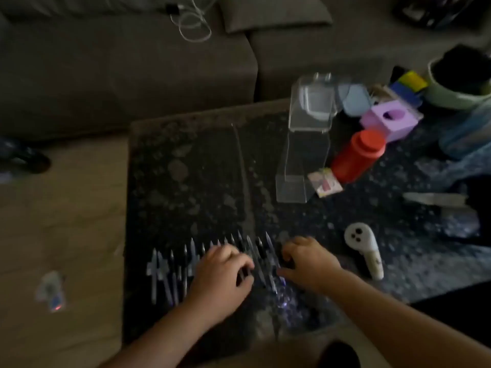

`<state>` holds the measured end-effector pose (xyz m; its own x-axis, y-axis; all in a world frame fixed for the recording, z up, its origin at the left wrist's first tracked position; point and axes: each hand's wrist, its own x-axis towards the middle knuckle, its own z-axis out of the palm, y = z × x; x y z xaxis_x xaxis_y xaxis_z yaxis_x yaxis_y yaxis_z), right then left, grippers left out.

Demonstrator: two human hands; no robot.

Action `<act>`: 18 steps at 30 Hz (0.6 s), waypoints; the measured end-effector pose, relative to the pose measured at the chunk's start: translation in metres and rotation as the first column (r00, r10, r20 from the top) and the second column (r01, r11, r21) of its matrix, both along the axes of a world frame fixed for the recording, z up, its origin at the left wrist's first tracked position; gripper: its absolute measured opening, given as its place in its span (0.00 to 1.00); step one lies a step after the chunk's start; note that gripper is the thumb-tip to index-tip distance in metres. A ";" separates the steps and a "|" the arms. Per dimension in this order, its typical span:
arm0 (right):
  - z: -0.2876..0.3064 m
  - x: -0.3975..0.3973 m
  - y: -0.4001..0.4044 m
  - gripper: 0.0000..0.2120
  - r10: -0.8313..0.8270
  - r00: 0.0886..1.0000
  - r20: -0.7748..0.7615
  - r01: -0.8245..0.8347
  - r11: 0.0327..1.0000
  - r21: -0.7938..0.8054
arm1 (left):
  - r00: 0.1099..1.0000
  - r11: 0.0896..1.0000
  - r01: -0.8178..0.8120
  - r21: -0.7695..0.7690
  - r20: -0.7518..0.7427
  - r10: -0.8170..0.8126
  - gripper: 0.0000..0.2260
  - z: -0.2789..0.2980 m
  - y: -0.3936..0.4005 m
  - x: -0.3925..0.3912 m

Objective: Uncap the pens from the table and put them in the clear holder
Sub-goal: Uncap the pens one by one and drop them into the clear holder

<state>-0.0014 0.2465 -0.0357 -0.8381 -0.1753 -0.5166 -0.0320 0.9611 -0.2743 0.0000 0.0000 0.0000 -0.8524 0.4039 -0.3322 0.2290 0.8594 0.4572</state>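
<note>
Two sofas (pixel 127 75) flank one dark speckled table (pixel 191 187), dimly lit.

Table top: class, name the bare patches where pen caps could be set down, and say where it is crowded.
Bare: the left half of the table, between the pens and the sofa; also the strip between the holder and the hands. Crowded: the far right corner, around the red bottle and purple box.

Speckled dark table (pixel 186 181), red bottle (pixel 357 155), lilac box (pixel 393 120), grey sofa (pixel 132 75)
</note>
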 end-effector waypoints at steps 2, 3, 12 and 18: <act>-0.024 -0.007 0.008 0.23 0.110 0.991 -0.079 -0.108 0.994 0.027 | 0.994 0.999 0.051 -0.011 -0.094 -0.052 0.13 -0.027 0.012 -0.011; -0.033 -0.011 0.012 0.24 0.161 0.978 -0.135 -0.161 0.987 0.017 | 0.990 0.997 0.079 -0.016 -0.112 -0.081 0.16 -0.040 0.018 -0.017; -0.017 -0.047 0.035 0.15 0.169 0.971 -0.166 -0.187 0.978 -0.097 | 0.918 0.950 0.251 -0.187 -0.267 -0.295 0.31 -0.079 0.058 -0.052; -0.029 -0.056 0.035 0.25 0.121 0.974 -0.191 -0.095 0.986 0.138 | 0.930 0.966 0.154 -0.209 -0.299 -0.213 0.30 -0.089 0.062 -0.052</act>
<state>-0.0573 0.2811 -0.0645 -0.9056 -0.2137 -0.3663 -0.1786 0.9756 -0.1278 -0.0523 0.0621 -0.0890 -0.8412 0.5226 -0.1390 0.4979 0.8487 0.1782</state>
